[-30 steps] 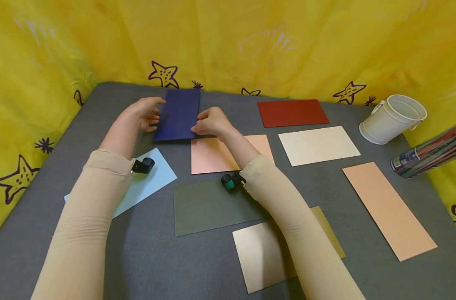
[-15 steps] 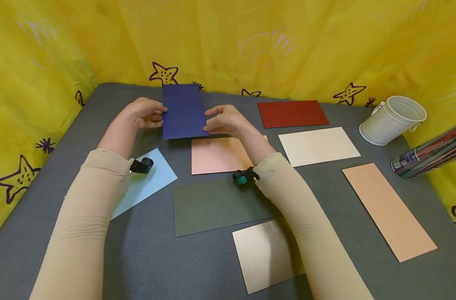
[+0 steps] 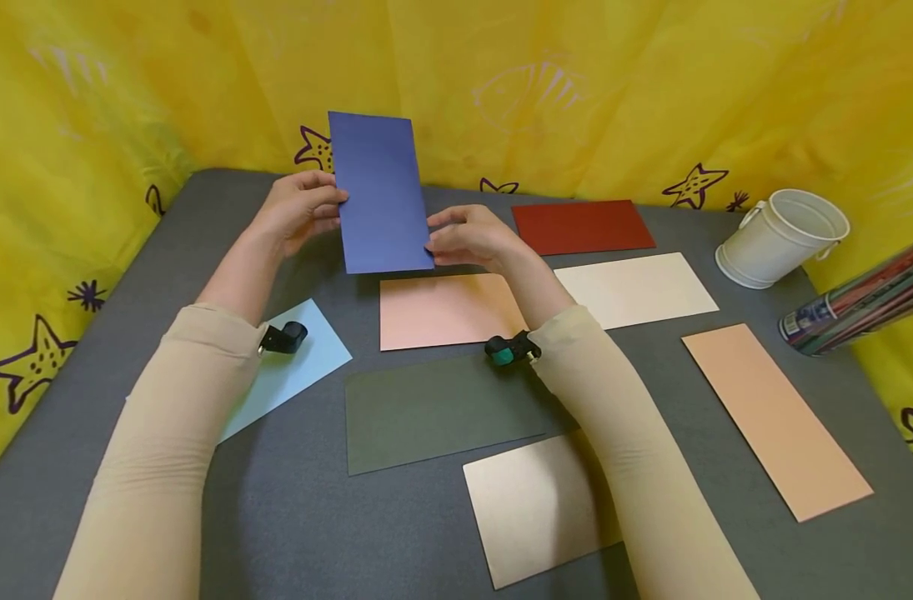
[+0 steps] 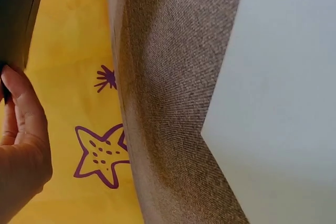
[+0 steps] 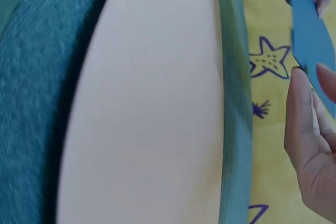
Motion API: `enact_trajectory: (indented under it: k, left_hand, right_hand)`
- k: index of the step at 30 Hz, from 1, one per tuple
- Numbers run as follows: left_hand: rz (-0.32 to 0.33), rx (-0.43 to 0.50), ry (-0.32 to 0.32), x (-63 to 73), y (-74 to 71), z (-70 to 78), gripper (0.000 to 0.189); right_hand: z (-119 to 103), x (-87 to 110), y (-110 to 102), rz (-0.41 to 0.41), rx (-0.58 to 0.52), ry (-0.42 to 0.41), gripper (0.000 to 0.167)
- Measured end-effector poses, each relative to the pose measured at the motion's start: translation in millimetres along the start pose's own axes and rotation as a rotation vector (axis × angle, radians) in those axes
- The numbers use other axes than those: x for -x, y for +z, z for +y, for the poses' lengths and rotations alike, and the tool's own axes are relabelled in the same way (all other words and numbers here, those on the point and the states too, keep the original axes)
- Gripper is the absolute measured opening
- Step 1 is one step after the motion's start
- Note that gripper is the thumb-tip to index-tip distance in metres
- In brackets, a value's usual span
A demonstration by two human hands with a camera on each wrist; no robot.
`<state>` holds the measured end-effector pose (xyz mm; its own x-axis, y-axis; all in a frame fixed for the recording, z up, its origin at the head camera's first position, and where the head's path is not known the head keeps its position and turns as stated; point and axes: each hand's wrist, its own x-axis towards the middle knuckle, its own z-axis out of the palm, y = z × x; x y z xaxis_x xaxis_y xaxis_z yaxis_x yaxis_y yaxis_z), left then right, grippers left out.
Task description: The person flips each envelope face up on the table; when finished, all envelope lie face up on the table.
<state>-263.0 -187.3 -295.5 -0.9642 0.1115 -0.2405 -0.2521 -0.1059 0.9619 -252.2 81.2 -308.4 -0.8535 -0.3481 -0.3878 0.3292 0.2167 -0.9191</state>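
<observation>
A dark blue rectangular card (image 3: 381, 196) is held up off the table, tilted so its face shows to the head camera. My left hand (image 3: 300, 208) pinches its left edge between thumb and fingers. On the lower right edge, my right hand (image 3: 474, 235) grips it near the corner. Both wrist views show the blue card from the side, with the left hand (image 4: 23, 129) and the right hand (image 5: 315, 140) at its edges. Below the card lies a pink card (image 3: 448, 312) on the table, and a light blue card (image 3: 294, 367) lies partly under my left sleeve.
Flat on the grey table (image 3: 291, 517) are a dark green card (image 3: 433, 412), a beige card (image 3: 534, 508), a red card (image 3: 584, 227), a cream card (image 3: 644, 290) and a peach card (image 3: 779, 421). A white bucket (image 3: 782, 237) and a tube of pencils (image 3: 854, 300) stand right. Yellow curtain (image 3: 456, 75) hangs behind.
The blue card has been lifted from the table and tipped up toward the head camera, shifting slightly right. My right hand has moved right with it; the left hand has closed on its left edge.
</observation>
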Motion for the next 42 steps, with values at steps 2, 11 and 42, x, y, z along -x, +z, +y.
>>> enact_trajectory:
  k: [2,11,42]
  left_hand:
    - [-0.005,-0.004,0.045,0.9,1.5,-0.6,0.013]
    - [0.035,-0.193,0.33,5.9,21.1,0.5,0.016]
    - [0.069,-1.327,1.495,12.8,61.2,-24.0,0.022]
  right_hand:
    - [-0.2,0.0,-2.1,-0.005,-0.011,-0.009,0.041]
    - [-6.8,7.0,-19.6,0.03,-0.155,-0.111,0.037]
    - [-10.8,30.5,-69.6,0.113,-0.473,-0.149,0.006]
